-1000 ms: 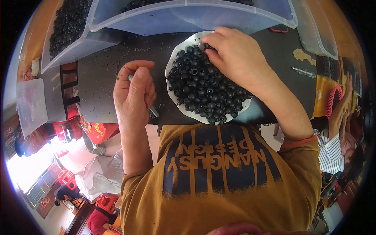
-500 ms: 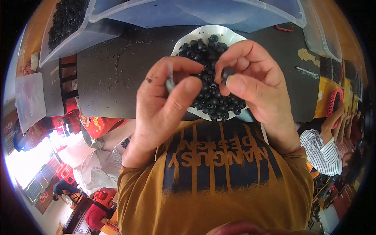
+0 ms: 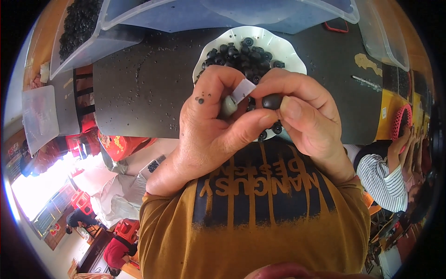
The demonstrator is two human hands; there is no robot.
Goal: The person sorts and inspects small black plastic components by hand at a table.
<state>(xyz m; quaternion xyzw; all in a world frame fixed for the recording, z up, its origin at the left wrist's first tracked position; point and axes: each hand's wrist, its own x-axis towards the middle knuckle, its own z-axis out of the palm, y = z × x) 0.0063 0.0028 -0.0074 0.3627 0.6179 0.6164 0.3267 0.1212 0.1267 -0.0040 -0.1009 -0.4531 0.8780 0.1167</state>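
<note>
My left hand (image 3: 204, 123) is closed around a small tool (image 3: 242, 90), with a flat pale blade and a rounded grey-green grip. The blade's tip reaches the fingers of my right hand (image 3: 311, 111). Between the thumb and fingers of that hand is a rounded black rubber-like part (image 3: 271, 101). My left thumb lies close to this part; whether it touches is hard to tell. Beneath both hands stands a white plate with a wavy rim (image 3: 298, 65), heaped with similar black parts (image 3: 232, 56). My hands hide the near side of the heap.
A large clear plastic bin (image 3: 186, 21) stands just beyond the plate on the dark table (image 3: 134, 93). Another bin at the far left holds many small black pieces (image 3: 76, 28). A red-edged phone (image 3: 336, 25) lies far right. A person in a striped sleeve (image 3: 383, 176) sits at right.
My hands have come together. The left has turned, bringing the blade into view beside the right fingers. The black part has shifted slightly nearer the left thumb.
</note>
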